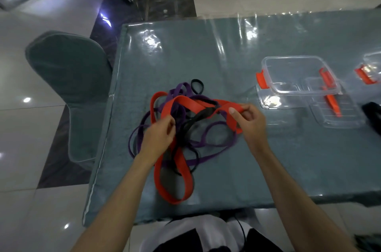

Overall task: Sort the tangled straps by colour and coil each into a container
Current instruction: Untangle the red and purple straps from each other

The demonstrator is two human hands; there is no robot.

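The straps (181,128) lie in one tangle near the table's front-left: red (175,179), purple (206,142) and black (189,126) loops interlaced. The right hand (250,119) pinches a raised red loop; the left hand (159,134) grips a red run at the heap's left side, the hands apart. Risk: pulling red while black crosses it would likely tighten the knot, or drag the heap off the near edge (one red loop lies close to it). The clear containers (296,78) stand well right, with no straps in them. The table (206,55) carries a glossy teal cover; a covered chair (68,78) stands left on polished tile.
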